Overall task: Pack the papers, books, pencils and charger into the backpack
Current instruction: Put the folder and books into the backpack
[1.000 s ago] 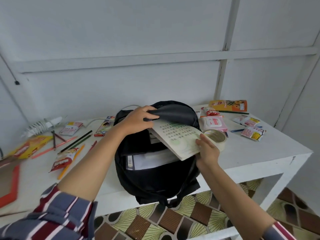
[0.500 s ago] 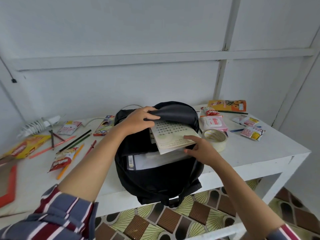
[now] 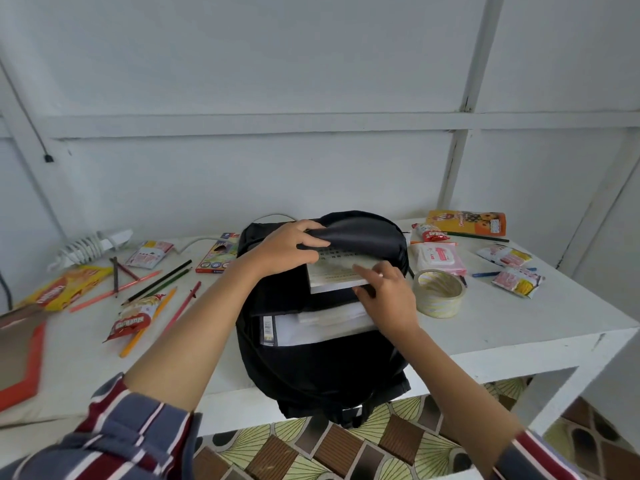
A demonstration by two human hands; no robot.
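Note:
A black backpack [image 3: 322, 368] lies open on the white table [image 3: 519, 317], with white papers [image 3: 311, 329] showing inside it. My left hand [image 3: 284, 247] grips the bag's top flap and holds it up. My right hand [image 3: 388, 299] holds the near edge of a pale book [image 3: 332, 277], which sits partly under the flap inside the opening. Several loose pencils [image 3: 162, 275] lie on the table left of the bag. A white charger [image 3: 90, 245] with a coiled cable rests at the back left.
A tape roll [image 3: 438, 292], a wipes pack [image 3: 436, 258] and snack packets [image 3: 516, 280] lie right of the bag. A pencil box [image 3: 218, 258], a yellow packet [image 3: 65, 289] and an orange frame [image 3: 20, 362] are on the left. Patterned floor shows below the table edge.
My right hand has slid the book from the right side of the bag into the opening, deeper under the flap. My left hand has kept hold of the flap.

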